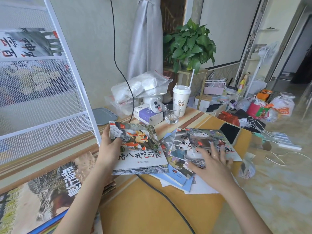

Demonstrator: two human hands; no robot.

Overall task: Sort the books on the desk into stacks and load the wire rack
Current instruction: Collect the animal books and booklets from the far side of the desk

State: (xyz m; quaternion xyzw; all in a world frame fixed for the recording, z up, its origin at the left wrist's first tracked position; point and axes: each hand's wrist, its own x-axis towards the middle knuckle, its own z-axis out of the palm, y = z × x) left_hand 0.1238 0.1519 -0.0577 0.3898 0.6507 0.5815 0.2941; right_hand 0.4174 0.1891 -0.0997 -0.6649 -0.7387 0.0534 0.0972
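Head view is showing, at lower left, a large bird book [42,188] lying on the desk [152,208]. At centre the left hand [109,149] is gripping a picture book [140,147] (thumb on the cover), while the right hand [212,164] is pressing flat, fingers spread, on scattered books [194,144]. At upper left the wire rack [42,102] is standing.

**Picture books all over the desk**

Left hand [109,146] grips a picture book [140,149] by its left edge, thumb on the cover, with more thin books under it. Right hand [211,162] lies flat on a fanned pile of books [184,146]. White wire rack [50,102] stands left; bubble tea cup [181,100] and glass [172,114] behind.
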